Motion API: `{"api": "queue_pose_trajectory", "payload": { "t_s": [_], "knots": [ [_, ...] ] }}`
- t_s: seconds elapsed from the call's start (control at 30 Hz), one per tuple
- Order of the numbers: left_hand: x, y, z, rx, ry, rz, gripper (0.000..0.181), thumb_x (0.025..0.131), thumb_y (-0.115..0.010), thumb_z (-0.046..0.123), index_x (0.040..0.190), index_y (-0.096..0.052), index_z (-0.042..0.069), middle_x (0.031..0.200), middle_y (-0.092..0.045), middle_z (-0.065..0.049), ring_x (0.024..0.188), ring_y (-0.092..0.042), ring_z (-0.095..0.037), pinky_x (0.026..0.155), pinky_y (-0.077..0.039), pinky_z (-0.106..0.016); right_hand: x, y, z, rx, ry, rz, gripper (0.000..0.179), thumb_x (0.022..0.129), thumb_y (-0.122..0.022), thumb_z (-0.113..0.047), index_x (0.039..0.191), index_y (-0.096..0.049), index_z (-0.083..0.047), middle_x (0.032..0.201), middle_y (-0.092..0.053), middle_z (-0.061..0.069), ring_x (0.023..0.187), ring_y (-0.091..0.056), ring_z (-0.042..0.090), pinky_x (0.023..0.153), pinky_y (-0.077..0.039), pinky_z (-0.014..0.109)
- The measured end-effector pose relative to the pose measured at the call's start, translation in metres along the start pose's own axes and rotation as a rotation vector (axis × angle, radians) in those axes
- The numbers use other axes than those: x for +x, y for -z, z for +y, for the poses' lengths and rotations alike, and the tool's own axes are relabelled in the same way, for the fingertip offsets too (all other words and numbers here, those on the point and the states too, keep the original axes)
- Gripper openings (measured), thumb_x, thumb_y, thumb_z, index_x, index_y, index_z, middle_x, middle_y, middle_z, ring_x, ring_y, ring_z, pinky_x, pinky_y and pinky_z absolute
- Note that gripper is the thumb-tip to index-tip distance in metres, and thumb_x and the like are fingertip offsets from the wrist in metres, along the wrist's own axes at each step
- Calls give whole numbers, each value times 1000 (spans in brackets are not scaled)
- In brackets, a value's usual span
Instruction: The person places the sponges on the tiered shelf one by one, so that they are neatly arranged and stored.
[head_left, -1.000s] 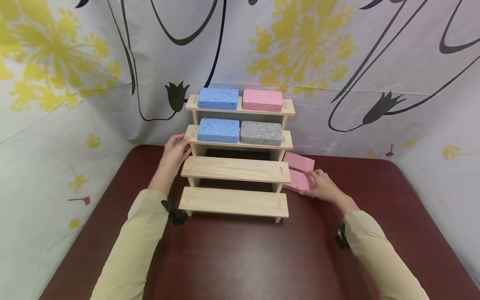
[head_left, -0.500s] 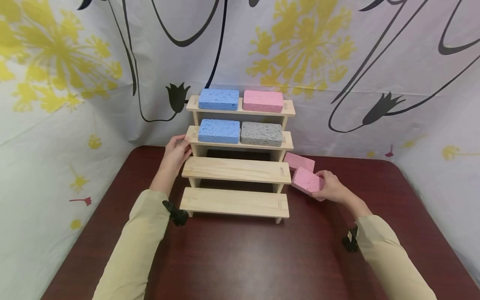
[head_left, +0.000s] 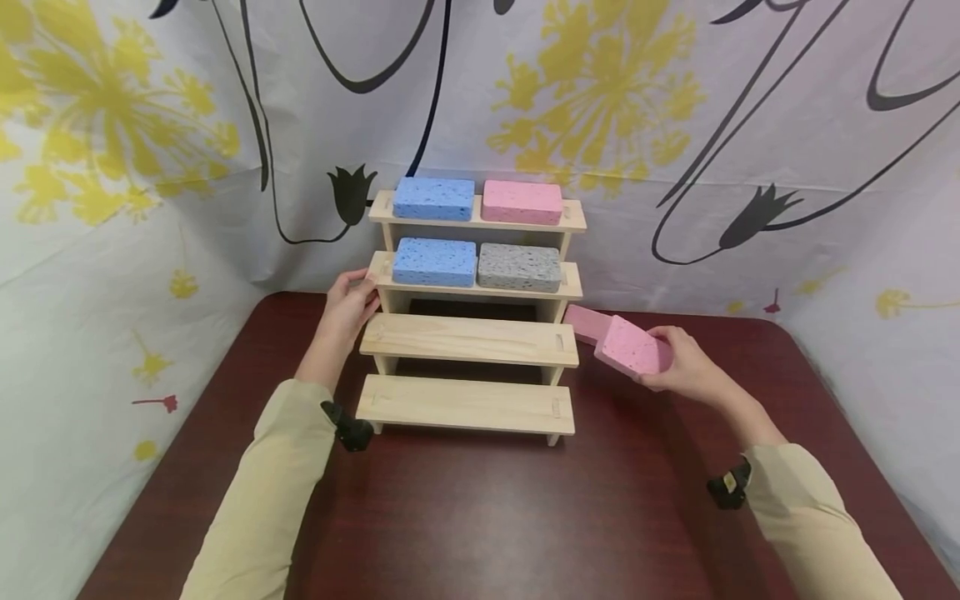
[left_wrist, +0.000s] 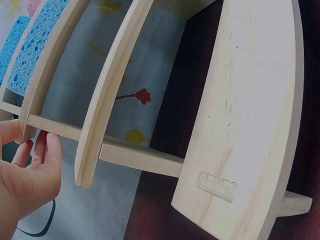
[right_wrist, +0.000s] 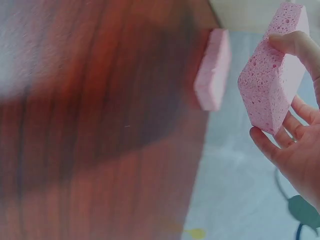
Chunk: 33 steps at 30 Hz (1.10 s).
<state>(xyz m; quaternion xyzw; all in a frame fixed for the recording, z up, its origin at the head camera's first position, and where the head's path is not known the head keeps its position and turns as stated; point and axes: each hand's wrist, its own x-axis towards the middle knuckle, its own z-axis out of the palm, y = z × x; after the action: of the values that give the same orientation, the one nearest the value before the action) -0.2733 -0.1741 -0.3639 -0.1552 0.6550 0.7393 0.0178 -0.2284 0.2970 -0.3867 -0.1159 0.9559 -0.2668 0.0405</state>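
Observation:
My right hand (head_left: 686, 367) holds a pink sponge (head_left: 632, 346) by its edges, thumb on one side and fingers on the other. It is tilted and raised off the table in the right wrist view, where its porous face shows. Another pink sponge (right_wrist: 212, 70) lies on the table beyond it, beside the rack. At the left end of a four-step wooden rack, my left hand (head_left: 348, 307) grips the second board from the top (head_left: 381, 268), thumb over it and fingers below. That board carries a blue sponge (head_left: 435, 262) and a grey sponge (head_left: 519, 267).
Along the rack's top board sit a blue sponge (head_left: 433, 198) and a pink sponge (head_left: 522, 202). The two lower boards (head_left: 468, 340) show bare wood. Under everything is a dark red-brown table (head_left: 480, 517). Flower-printed cloth (head_left: 247, 83) rises behind and at both sides.
My right hand has lifted the nearer pink sponge from beside the rack and drawn it to the right, turning it at an angle. My left hand has stayed on the board.

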Motion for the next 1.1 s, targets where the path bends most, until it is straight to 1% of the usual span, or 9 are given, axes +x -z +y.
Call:
{"api": "queue_pose_trajectory", "payload": {
  "t_s": [0.03, 0.17, 0.33, 0.43, 0.57, 0.73, 0.93, 0.97, 1.1],
  "knots": [
    [-5, -2, 4, 5, 2, -2, 44, 97, -43, 21, 138, -32, 12, 146, -31, -11, 132, -36, -20, 109, -34, -26, -1, 3, -3, -4, 13, 3, 76, 68, -77, -22, 124, -37, 9, 117, -43, 27, 100, -39, 34, 80, -41, 43],
    [-6, -3, 6, -18, 15, 2, 43, 97, -41, 18, 139, -31, 11, 146, -31, -10, 132, -35, -20, 109, -34, -26, -6, 12, -18, -43, 75, 6, 73, 70, -77, -25, 124, -39, 6, 117, -45, 25, 101, -40, 34, 81, -41, 46],
    [-5, -9, 4, -12, 33, -5, 43, 97, -42, 19, 138, -32, 12, 144, -34, -9, 130, -38, -19, 108, -36, -25, -13, 19, -33, -95, 172, 40, 68, 66, -79, -23, 119, -46, 4, 109, -52, 19, 96, -44, 28, 77, -41, 39],
    [-5, -11, 4, -20, 24, 1, 42, 97, -42, 18, 138, -33, 12, 143, -35, -10, 129, -39, -19, 107, -37, -24, -11, 19, -45, -105, 225, 44, 67, 66, -80, -24, 119, -48, 3, 108, -54, 17, 96, -45, 27, 77, -41, 39],
    [-6, -7, 5, -21, 17, 19, 42, 97, -42, 18, 137, -33, 11, 144, -35, -9, 129, -39, -20, 107, -37, -24, -4, 12, -64, -106, 291, 24, 68, 68, -78, -26, 124, -49, 1, 111, -55, 17, 101, -46, 29, 82, -42, 42],
    [-7, -3, 6, -5, 20, 11, 43, 97, -42, 19, 138, -32, 11, 145, -33, -9, 131, -38, -19, 108, -35, -25, 9, 2, -93, -101, 351, -20, 73, 71, -76, -29, 132, -45, -5, 118, -54, 17, 108, -46, 28, 88, -42, 45],
    [-8, -3, 7, 1, 11, 18, 42, 97, -42, 19, 138, -33, 13, 144, -33, -9, 130, -38, -19, 108, -36, -26, 30, -12, -128, -114, 423, -77, 67, 75, -73, -30, 130, -47, -3, 127, -50, 19, 118, -44, 32, 99, -39, 50],
    [-4, -2, 4, -9, 9, 21, 42, 96, -44, 20, 136, -35, 14, 143, -35, -9, 129, -40, -19, 107, -37, -26, 34, -14, -134, -114, 434, -84, 66, 75, -73, -30, 129, -47, -2, 127, -51, 19, 119, -44, 32, 100, -39, 49],
    [-4, -1, 3, 11, -5, 22, 42, 96, -46, 24, 136, -37, 14, 143, -35, -9, 129, -40, -18, 107, -37, -25, 46, -27, -152, -100, 455, -118, 65, 78, -70, -31, 130, -46, -1, 129, -50, 19, 122, -42, 32, 105, -35, 48]
  ]
}}
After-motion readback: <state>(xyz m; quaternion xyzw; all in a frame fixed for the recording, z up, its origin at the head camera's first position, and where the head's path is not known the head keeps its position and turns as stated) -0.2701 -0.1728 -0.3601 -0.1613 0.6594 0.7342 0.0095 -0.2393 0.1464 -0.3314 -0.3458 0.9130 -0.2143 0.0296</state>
